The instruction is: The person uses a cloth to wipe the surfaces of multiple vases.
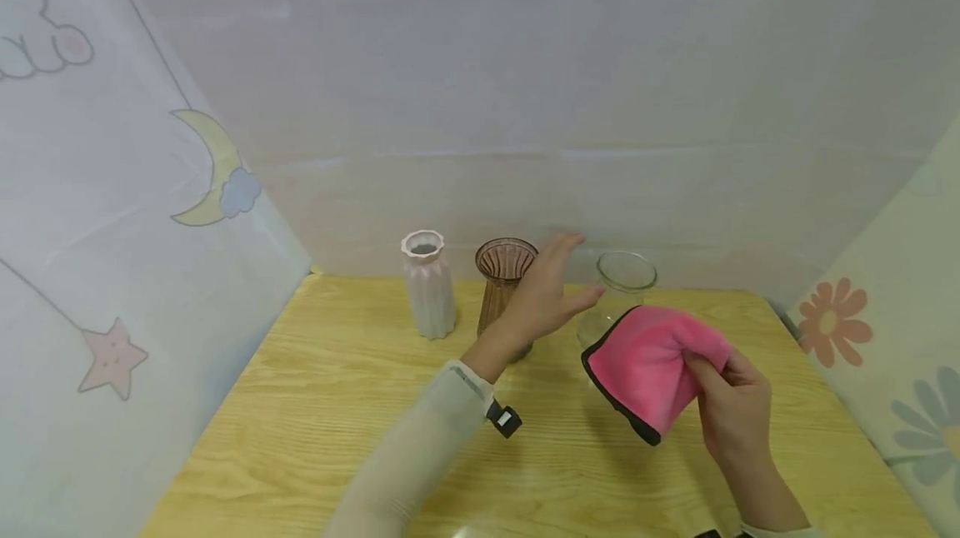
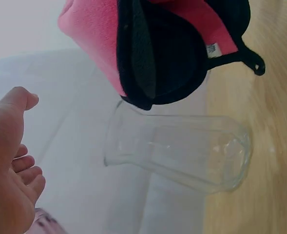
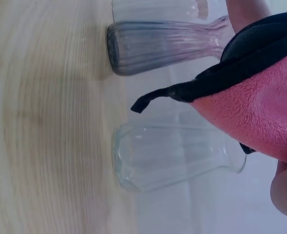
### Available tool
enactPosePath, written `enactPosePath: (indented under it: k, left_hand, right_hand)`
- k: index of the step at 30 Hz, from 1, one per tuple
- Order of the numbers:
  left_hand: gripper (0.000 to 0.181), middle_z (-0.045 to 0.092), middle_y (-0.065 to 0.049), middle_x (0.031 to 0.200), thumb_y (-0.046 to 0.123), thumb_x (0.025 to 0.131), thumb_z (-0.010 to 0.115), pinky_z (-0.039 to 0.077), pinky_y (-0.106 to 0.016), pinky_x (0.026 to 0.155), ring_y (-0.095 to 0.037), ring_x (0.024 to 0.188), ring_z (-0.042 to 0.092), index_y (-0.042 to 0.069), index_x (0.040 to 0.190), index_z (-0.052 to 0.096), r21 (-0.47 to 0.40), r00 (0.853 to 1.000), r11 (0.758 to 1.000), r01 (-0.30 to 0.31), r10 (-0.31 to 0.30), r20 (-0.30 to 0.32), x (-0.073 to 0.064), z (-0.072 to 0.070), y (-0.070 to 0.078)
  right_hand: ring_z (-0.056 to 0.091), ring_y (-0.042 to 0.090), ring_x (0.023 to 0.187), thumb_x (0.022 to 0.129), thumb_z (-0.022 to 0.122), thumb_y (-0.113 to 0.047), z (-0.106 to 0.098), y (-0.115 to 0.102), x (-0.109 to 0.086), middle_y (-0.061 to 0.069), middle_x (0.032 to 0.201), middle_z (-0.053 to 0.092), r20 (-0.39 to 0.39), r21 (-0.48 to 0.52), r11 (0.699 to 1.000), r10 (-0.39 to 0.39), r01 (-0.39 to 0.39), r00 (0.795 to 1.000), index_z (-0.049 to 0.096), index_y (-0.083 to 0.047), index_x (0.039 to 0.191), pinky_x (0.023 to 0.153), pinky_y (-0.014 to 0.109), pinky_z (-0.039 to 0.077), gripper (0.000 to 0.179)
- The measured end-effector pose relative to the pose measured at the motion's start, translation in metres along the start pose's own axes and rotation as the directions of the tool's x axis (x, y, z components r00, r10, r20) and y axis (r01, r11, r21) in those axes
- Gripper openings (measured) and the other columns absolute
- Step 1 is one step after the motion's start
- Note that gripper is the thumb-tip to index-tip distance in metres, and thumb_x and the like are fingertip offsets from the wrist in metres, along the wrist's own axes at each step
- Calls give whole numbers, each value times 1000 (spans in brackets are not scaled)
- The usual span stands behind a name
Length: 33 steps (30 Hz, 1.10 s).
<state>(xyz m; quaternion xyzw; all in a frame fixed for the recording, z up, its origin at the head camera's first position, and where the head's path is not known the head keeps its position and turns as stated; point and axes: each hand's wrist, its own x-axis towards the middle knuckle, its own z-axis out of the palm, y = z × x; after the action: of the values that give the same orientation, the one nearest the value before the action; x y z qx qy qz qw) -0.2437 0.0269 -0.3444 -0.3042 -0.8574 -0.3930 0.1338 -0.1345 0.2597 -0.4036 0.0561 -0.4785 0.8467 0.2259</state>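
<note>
My right hand (image 1: 738,401) pinches a pink cloth (image 1: 648,363) with a black border, which hangs in front of a clear glass vase (image 1: 627,273). In the left wrist view the cloth's dark underside, a small tag and a black loop show above the clear vase (image 2: 182,151). My left hand (image 1: 543,292) is held out with fingers extended and nothing in it. It hovers between the clear vase and a brownish-pink ribbed glass vase (image 1: 504,263), partly covering the ribbed one. The clear vase stands upright on the table, its lower part hidden by the cloth in the head view.
A white-and-pink pleated vase (image 1: 429,288) stands at the left of the row. All three vases are near the back edge of the wood-grain table (image 1: 300,413). Behind them hangs a pale sheet (image 1: 465,105), with printed sheets on both sides.
</note>
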Motion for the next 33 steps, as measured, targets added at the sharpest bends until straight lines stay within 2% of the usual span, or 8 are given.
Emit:
enactPosePath:
  k: [6, 12, 15, 18, 23, 25, 30, 33]
  left_hand:
    - [72, 37, -7, 158, 39, 98, 66, 39, -40, 116, -21, 146, 37, 13, 157, 34, -76, 995, 994, 83, -78, 68, 16, 26, -4]
    - [77, 39, -4, 157, 43, 95, 70, 41, -38, 113, -20, 143, 41, 11, 156, 35, -93, 984, 983, 158, -149, 100, 28, 46, -9]
    - [86, 37, -3, 159, 49, 91, 73, 42, -37, 113, -19, 144, 39, 12, 157, 32, -77, 975, 977, 199, -190, 116, 32, 54, -10]
    - [96, 32, -3, 162, 53, 87, 76, 41, -38, 114, -20, 147, 35, 12, 159, 28, -41, 965, 971, 236, -229, 130, 36, 61, -11]
    - [105, 31, -4, 162, 56, 82, 80, 40, -36, 114, -20, 148, 34, 11, 160, 26, -8, 953, 963, 268, -264, 146, 45, 71, -15]
    - [107, 34, -6, 161, 55, 81, 81, 41, -35, 114, -19, 145, 38, 10, 160, 25, -21, 949, 960, 278, -272, 158, 48, 75, -17]
    - [107, 43, -7, 156, 53, 81, 82, 44, -36, 111, -18, 138, 48, 9, 160, 25, -72, 935, 944, 322, -306, 177, 55, 81, -22]
    - [103, 50, -5, 151, 54, 80, 82, 46, -35, 109, -18, 135, 52, 9, 158, 31, -80, 928, 937, 341, -321, 191, 58, 81, -20]
  right_hand:
    - [59, 12, 61, 88, 58, 23, -8, -2, 6, 7, 73, 69, -61, 20, 997, -77, 78, 995, 73, 11, 97, 51, 20, 53, 21]
    - [59, 11, 61, 86, 67, 17, -16, -4, 10, 5, 72, 71, -219, -137, 989, -76, 47, 973, 73, 14, 100, 55, 18, 54, 16]
    - [59, 10, 61, 85, 70, 13, -21, -3, 13, 3, 72, 71, -258, -218, 976, -64, 7, 964, 73, 12, 103, 55, 17, 53, 18]
    - [61, 7, 63, 86, 73, 9, -27, -2, 18, 0, 75, 73, -247, -297, 955, -73, -4, 966, 75, 9, 108, 56, 15, 52, 22]
    - [65, 4, 73, 87, 73, 6, -36, 10, 32, -5, 85, 76, -145, -390, 920, -89, 25, 985, 73, 8, 113, 64, 12, 53, 26]
    - [66, 2, 78, 88, 72, 5, -37, 16, 38, -9, 89, 77, -112, -450, 893, -82, 23, 990, 73, 6, 116, 68, 10, 53, 28]
    - [64, -6, 88, 90, 71, 0, -37, 30, 51, -25, 97, 71, -21, -658, 751, -91, 55, 996, 73, 1, 121, 74, 6, 51, 31]
    - [62, -11, 92, 90, 70, 1, -35, 34, 55, -29, 101, 68, 27, -708, 701, -94, 86, 995, 72, 0, 122, 77, 5, 49, 32]
